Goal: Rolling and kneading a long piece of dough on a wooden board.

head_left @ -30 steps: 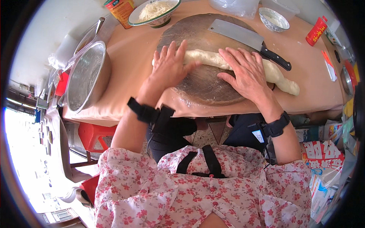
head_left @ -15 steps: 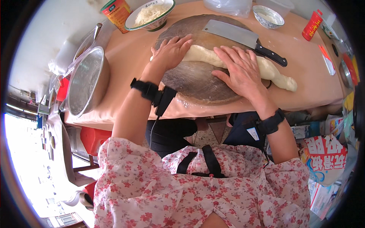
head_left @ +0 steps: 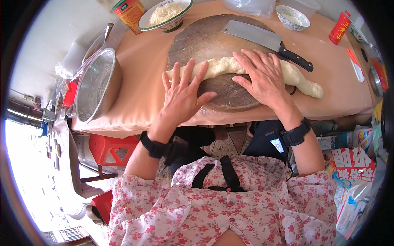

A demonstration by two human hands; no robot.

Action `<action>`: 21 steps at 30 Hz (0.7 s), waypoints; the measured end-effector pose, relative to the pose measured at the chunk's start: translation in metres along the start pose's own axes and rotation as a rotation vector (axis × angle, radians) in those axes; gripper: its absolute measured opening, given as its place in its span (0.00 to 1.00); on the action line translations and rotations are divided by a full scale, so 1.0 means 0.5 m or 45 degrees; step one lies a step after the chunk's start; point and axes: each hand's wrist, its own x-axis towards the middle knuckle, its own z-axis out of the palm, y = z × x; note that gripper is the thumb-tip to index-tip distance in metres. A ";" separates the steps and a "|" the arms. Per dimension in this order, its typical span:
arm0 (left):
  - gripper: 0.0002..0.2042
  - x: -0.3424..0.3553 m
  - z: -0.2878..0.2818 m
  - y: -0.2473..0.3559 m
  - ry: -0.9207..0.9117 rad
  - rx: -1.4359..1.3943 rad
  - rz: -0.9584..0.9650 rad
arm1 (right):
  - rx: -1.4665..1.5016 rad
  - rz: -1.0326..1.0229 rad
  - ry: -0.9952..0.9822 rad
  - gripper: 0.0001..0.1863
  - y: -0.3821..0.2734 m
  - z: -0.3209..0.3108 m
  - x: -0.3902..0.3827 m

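At the bottom of the frame a floral top [head_left: 230, 205] is seen, and above it a black strap is worn on each wrist. At left of centre, the left hand [head_left: 180, 98] is held flat with fingers spread over the left part of a long pale dough roll [head_left: 223, 66]; at right of centre, the right hand [head_left: 264, 82] is laid across it, fingers outstretched. Nothing is clasped by either hand. The roll is stretched across a round wooden board [head_left: 227, 92] in the upper middle, its right end reaching past the edge. For an even roll, pressure is probably best kept light and matched under both palms, and the thicker stretches worked more. Beyond it a cleaver [head_left: 252, 35] is set on the board; its handle should be kept clear.
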 end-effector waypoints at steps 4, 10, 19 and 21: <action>0.36 0.071 -0.013 -0.025 -0.141 -0.076 -0.083 | 0.010 0.016 0.009 0.32 -0.003 -0.001 0.002; 0.37 0.203 0.007 -0.090 -0.134 -0.314 -0.158 | 0.028 0.033 0.038 0.32 -0.006 0.002 0.008; 0.32 0.271 0.057 -0.085 -0.147 0.005 0.101 | 0.081 0.027 0.073 0.31 -0.013 0.003 0.014; 0.31 0.250 0.028 -0.032 -0.203 -0.129 -0.002 | 0.056 0.050 0.067 0.30 -0.004 0.004 0.008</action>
